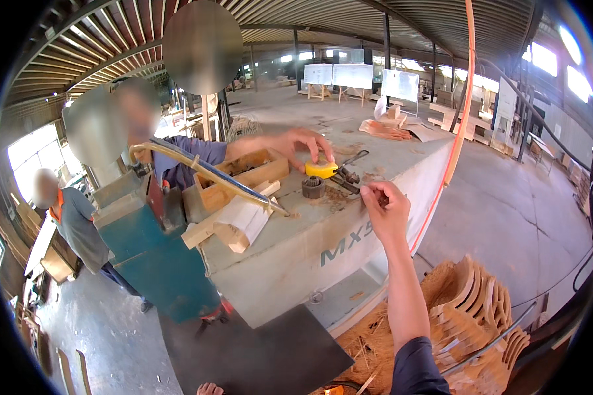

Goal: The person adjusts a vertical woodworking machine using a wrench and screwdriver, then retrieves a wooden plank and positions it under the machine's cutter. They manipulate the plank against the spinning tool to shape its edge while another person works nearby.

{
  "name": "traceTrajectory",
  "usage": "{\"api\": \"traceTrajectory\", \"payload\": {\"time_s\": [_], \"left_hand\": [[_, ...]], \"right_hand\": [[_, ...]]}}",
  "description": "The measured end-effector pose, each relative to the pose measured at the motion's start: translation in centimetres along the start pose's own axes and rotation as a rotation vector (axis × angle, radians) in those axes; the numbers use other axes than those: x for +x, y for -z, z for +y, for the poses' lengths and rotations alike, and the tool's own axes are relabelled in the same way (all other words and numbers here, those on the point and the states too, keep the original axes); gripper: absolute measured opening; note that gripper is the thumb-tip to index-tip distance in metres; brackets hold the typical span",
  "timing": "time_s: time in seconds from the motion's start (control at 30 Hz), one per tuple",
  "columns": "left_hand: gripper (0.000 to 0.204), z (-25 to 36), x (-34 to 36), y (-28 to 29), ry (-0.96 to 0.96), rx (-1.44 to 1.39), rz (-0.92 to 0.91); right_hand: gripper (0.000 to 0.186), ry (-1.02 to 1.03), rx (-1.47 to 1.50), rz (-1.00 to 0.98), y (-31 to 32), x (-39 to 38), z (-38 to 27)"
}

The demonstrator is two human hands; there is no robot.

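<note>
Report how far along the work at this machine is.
Done: shaped wooden pieces lie stacked beside the machine. In hand: the right hand pinches at the machine top's edge, what it grips too small to tell; a co-worker's hand rests on a yellow tape measure. Left: wooden blocks lie loose on top, seemingly unworked.

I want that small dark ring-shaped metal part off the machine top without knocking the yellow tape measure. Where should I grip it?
Pinch the small dark ring-shaped metal part from above, across its outer wall. It seems to sit flat with its hole upward, so the sides are free. Come from the near side, since the yellow tape measure under the co-worker's hand lies just behind.
</note>
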State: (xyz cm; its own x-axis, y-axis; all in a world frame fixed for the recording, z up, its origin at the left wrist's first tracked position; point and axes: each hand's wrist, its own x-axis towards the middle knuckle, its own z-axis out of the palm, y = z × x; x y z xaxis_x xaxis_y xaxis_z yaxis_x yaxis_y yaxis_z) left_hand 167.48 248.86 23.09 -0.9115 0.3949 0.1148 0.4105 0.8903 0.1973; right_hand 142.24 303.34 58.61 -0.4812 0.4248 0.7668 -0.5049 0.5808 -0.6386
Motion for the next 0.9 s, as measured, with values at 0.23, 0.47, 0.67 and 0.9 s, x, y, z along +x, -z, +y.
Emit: {"api": "traceTrajectory", "payload": {"time_s": [0.23,0.47,0.67,0.9], "left_hand": [[0.028,-0.1,0.6,0.1,0.044,0.011,-0.143],[0.017,-1.8,-0.3,-1.0,-0.077,-0.016,0.07],[0.021,-3.7,-0.3,-2.4,-0.143,-0.107,0.107],[0.011,-4.4,-0.5,-2.9,-0.034,-0.479,0.366]], "right_hand": [[0.016,0.122,0.052,-0.029,-0.2,-2.4,2.0],[0.019,-0.225,0.046,-0.084,-0.4,-18.9,5.3],[0.01,-0.316,0.048,-0.595,-0.9,-37.7,0.6],[0.029,-0.423,0.037,-1.139,-5.3,-51.3,-9.5]]}}
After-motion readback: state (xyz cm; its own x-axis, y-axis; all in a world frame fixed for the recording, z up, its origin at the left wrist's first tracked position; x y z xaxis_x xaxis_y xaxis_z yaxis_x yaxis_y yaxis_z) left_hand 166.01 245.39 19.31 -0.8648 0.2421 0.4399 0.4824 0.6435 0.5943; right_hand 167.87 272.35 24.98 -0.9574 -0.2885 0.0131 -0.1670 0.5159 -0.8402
